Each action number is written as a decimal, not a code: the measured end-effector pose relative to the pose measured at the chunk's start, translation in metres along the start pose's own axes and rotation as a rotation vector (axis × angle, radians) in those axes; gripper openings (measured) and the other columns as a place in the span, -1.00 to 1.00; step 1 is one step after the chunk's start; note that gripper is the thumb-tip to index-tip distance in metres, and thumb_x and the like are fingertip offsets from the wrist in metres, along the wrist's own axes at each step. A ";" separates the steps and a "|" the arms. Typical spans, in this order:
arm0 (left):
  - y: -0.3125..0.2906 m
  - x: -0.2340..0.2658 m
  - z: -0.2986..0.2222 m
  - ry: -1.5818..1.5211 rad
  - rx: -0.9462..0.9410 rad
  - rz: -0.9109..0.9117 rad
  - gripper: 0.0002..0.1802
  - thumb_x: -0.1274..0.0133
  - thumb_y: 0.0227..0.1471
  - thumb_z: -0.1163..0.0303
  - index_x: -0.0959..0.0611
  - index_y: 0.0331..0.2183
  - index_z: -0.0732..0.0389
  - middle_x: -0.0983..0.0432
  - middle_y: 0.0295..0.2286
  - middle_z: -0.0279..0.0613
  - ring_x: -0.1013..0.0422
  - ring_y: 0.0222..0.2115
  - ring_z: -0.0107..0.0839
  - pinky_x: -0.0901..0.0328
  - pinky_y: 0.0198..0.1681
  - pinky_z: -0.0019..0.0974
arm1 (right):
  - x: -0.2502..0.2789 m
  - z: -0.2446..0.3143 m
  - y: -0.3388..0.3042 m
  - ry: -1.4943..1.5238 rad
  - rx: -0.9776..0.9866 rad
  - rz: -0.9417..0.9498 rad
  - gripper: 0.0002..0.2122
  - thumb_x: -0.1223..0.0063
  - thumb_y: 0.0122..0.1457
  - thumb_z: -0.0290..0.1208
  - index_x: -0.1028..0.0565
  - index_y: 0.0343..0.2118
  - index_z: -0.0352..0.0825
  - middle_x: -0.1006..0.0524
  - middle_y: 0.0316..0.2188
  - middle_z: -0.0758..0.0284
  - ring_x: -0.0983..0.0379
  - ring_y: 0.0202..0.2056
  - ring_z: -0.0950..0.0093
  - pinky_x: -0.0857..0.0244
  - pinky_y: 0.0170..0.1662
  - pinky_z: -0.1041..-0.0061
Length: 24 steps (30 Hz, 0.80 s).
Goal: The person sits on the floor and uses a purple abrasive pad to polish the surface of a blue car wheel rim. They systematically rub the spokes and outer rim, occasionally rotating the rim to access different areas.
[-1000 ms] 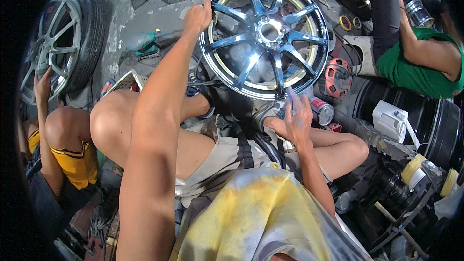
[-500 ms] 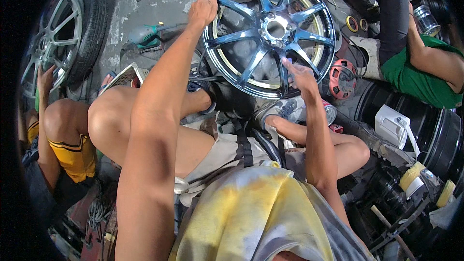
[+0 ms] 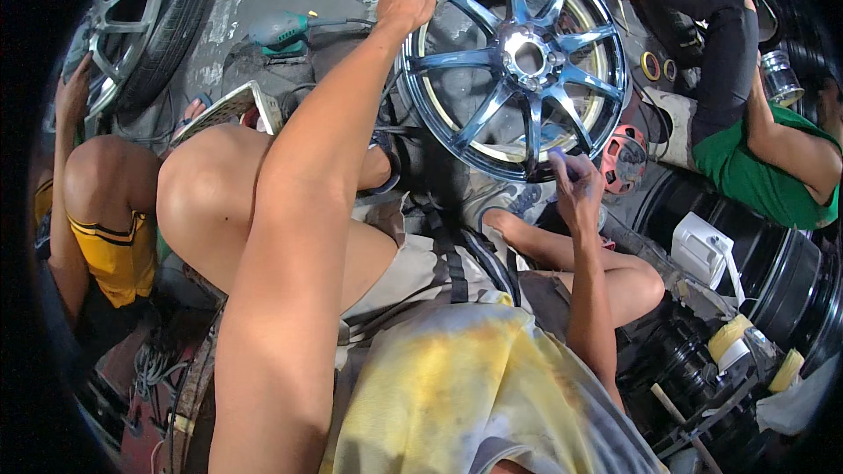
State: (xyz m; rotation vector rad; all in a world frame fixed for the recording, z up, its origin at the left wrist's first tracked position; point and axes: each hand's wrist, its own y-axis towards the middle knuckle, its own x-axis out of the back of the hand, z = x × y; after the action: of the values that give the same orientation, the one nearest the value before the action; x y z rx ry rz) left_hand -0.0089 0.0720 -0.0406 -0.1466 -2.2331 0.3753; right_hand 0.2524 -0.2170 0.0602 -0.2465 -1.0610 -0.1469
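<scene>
A shiny blue-chrome wheel rim with several slim spokes lies in front of me, tilted up toward me. My left hand grips its upper left edge, thumb stretched up along the lip and fingers curled. Down at the lower right edge is my right hand, its fingers bent inward and its fingertips darkened bluish, against or very close to the lip. Whatever those fingers may hold is too small to make out. Through the spokes a pale yellowish ring shows behind the rim.
A teal power tool with a cord lies left of the rim. A person at far left touches a grey wheel beside a tyre. Right are a red slotted disc, tape rolls, a white container and a green-clothed person.
The wheel rim and my left hand appear farther right in view. My right hand has drawn back from between the spokes to the lower right edge, its fingers now curled.
</scene>
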 end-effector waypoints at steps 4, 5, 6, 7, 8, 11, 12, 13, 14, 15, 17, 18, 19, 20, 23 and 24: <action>0.001 0.000 0.000 -0.014 0.010 0.031 -0.04 0.52 0.23 -0.32 -0.67 -0.10 0.35 -0.49 -0.02 0.24 -0.37 0.07 0.16 -0.21 0.19 0.03 | -0.015 0.024 0.003 0.186 0.137 -0.092 -0.86 -0.15 0.21 -0.48 -0.63 -0.23 -0.39 -0.38 -0.55 0.22 -0.32 -0.53 0.40 -0.20 -0.44 0.41; 0.002 0.000 0.001 -0.009 0.007 0.037 -0.04 0.52 0.23 -0.33 -0.66 -0.09 0.35 -0.49 -0.01 0.24 -0.37 0.08 0.15 -0.22 0.19 0.02 | -0.023 0.033 0.004 0.258 0.203 -0.103 -0.86 -0.15 0.21 -0.49 -0.63 -0.21 -0.39 -0.38 -0.53 0.21 -0.32 -0.51 0.40 -0.20 -0.43 0.42; 0.003 0.000 0.002 -0.012 0.010 0.041 -0.04 0.52 0.23 -0.33 -0.66 -0.09 0.35 -0.48 -0.01 0.24 -0.37 0.07 0.16 -0.22 0.19 0.02 | -0.021 0.056 0.006 0.200 0.152 0.009 -0.82 -0.11 0.22 -0.54 -0.62 -0.14 -0.36 -0.39 -0.45 0.21 -0.33 -0.48 0.40 -0.26 -0.37 0.43; 0.002 0.000 0.000 -0.013 0.013 0.044 -0.04 0.51 0.23 -0.32 -0.66 -0.09 0.35 -0.48 -0.01 0.25 -0.37 0.07 0.16 -0.22 0.18 0.02 | -0.028 0.059 0.009 0.156 0.251 -0.014 -0.79 -0.11 0.21 -0.55 -0.61 -0.10 -0.36 -0.40 -0.43 0.21 -0.36 -0.46 0.37 -0.27 -0.35 0.42; 0.002 0.000 -0.001 -0.014 0.017 0.046 -0.04 0.51 0.23 -0.32 -0.67 -0.09 0.35 -0.48 -0.01 0.25 -0.37 0.07 0.16 -0.23 0.18 0.02 | -0.037 0.060 0.018 0.111 0.350 -0.038 -0.76 -0.11 0.20 -0.56 -0.60 -0.07 -0.35 -0.41 -0.42 0.21 -0.38 -0.45 0.34 -0.29 -0.34 0.40; 0.002 0.000 0.002 0.013 -0.069 0.020 -0.05 0.51 0.24 -0.31 -0.67 -0.11 0.35 -0.49 -0.03 0.28 -0.39 0.04 0.17 -0.24 0.17 0.03 | -0.050 0.060 0.041 0.064 0.489 -0.041 -0.68 -0.11 0.17 -0.59 -0.55 0.01 -0.37 -0.39 -0.42 0.18 -0.40 -0.40 0.24 -0.32 -0.29 0.33; -0.001 -0.001 0.002 -0.071 -0.103 -0.043 0.03 0.52 0.22 -0.35 -0.68 -0.22 0.47 -0.49 -0.13 0.45 -0.37 0.00 0.30 -0.20 0.16 0.08 | -0.052 0.061 0.046 0.053 0.489 -0.021 -0.68 -0.11 0.17 -0.59 -0.55 0.01 -0.39 -0.38 -0.42 0.18 -0.40 -0.40 0.24 -0.32 -0.28 0.34; -0.002 -0.001 0.001 -0.047 -0.064 -0.030 0.00 0.51 0.23 -0.33 -0.68 -0.19 0.43 -0.50 -0.10 0.39 -0.39 0.01 0.26 -0.22 0.16 0.06 | -0.054 0.063 0.048 0.042 0.489 -0.002 -0.68 -0.11 0.17 -0.59 -0.54 0.02 -0.40 -0.37 -0.42 0.18 -0.39 -0.39 0.23 -0.32 -0.28 0.35; -0.002 -0.001 -0.001 -0.023 -0.025 -0.017 -0.04 0.51 0.24 -0.31 -0.68 -0.16 0.40 -0.51 -0.08 0.33 -0.40 0.01 0.22 -0.24 0.15 0.05 | -0.055 0.064 0.044 0.013 0.568 0.032 -0.66 -0.11 0.15 -0.59 -0.53 0.02 -0.39 -0.37 -0.41 0.19 -0.39 -0.37 0.25 -0.33 -0.27 0.34; -0.002 -0.001 -0.002 -0.001 0.014 -0.004 -0.07 0.50 0.26 -0.29 -0.68 -0.14 0.36 -0.51 -0.05 0.26 -0.41 0.02 0.19 -0.26 0.15 0.03 | -0.054 0.066 0.036 -0.018 0.648 0.068 -0.65 -0.12 0.13 -0.58 -0.52 0.01 -0.39 -0.38 -0.39 0.20 -0.39 -0.35 0.26 -0.33 -0.26 0.34; -0.003 0.001 -0.001 0.001 -0.003 -0.004 -0.07 0.49 0.26 -0.29 -0.68 -0.14 0.37 -0.52 -0.06 0.27 -0.41 0.02 0.19 -0.26 0.15 0.03 | -0.053 0.068 0.025 -0.081 0.807 0.139 -0.63 -0.12 0.09 -0.57 -0.51 0.01 -0.38 -0.39 -0.37 0.21 -0.39 -0.31 0.28 -0.34 -0.24 0.34; -0.004 0.002 -0.001 0.001 -0.016 -0.001 -0.07 0.49 0.26 -0.29 -0.68 -0.14 0.37 -0.52 -0.06 0.28 -0.41 0.02 0.19 -0.26 0.15 0.02 | -0.048 0.064 0.030 -0.138 0.919 0.091 -0.66 -0.09 0.09 -0.54 -0.50 -0.02 -0.39 -0.39 -0.34 0.22 -0.39 -0.27 0.31 -0.32 -0.22 0.35; -0.004 0.004 -0.001 -0.002 -0.026 -0.001 -0.07 0.49 0.25 -0.29 -0.68 -0.14 0.38 -0.52 -0.07 0.29 -0.41 0.02 0.19 -0.26 0.15 0.02 | -0.047 0.063 0.040 -0.148 0.856 0.093 -0.69 -0.09 0.09 -0.53 -0.51 -0.06 -0.39 -0.39 -0.34 0.23 -0.39 -0.27 0.31 -0.32 -0.22 0.34; -0.003 0.005 -0.001 -0.005 -0.036 0.000 -0.07 0.48 0.25 -0.29 -0.68 -0.14 0.38 -0.51 -0.07 0.30 -0.41 0.02 0.19 -0.26 0.15 0.02 | -0.046 0.064 0.052 -0.159 0.793 0.096 -0.72 -0.08 0.09 -0.52 -0.51 -0.09 -0.39 -0.38 -0.33 0.23 -0.39 -0.27 0.31 -0.31 -0.22 0.33; -0.007 0.006 -0.003 -0.006 -0.028 0.023 -0.08 0.48 0.26 -0.29 -0.68 -0.13 0.37 -0.51 -0.07 0.31 -0.41 0.02 0.19 -0.26 0.15 0.01 | -0.038 0.084 0.056 -0.169 0.774 0.239 -0.81 -0.06 0.06 -0.50 -0.52 -0.25 -0.38 -0.38 -0.32 0.22 -0.42 -0.26 0.29 -0.33 -0.17 0.31; -0.006 0.007 -0.003 -0.008 -0.016 0.024 -0.08 0.48 0.26 -0.29 -0.68 -0.13 0.36 -0.51 -0.06 0.31 -0.41 0.02 0.19 -0.27 0.15 0.00 | -0.037 0.087 0.050 -0.194 0.859 0.290 -0.82 -0.06 0.06 -0.49 -0.52 -0.26 -0.38 -0.39 -0.32 0.21 -0.43 -0.26 0.28 -0.34 -0.16 0.31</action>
State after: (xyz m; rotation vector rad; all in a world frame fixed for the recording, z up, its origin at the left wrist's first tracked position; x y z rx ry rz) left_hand -0.0110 0.0689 -0.0318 -0.1812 -2.2448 0.3716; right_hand 0.1733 -0.1452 0.0612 0.3711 -1.1768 0.5993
